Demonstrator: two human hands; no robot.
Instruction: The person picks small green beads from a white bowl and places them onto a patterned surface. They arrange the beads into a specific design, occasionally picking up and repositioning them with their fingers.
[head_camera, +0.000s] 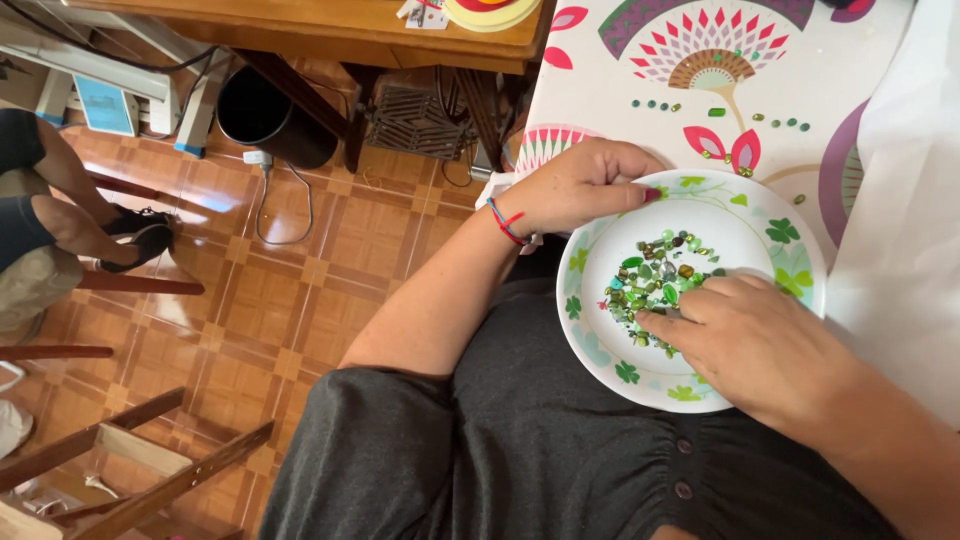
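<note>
Green beads (655, 283) under my right hand (745, 340): fingertips pinched narrow, sorting; left hand (575, 185) grips the plate (790, 245) rim. Next needs a delicate pinch.

Dark grey buttoned top (560, 450), red-and-blue cord wristband (507, 224), red nail polish.

Sunlit parquet floor (250, 300), wooden desk (330, 25)
</note>
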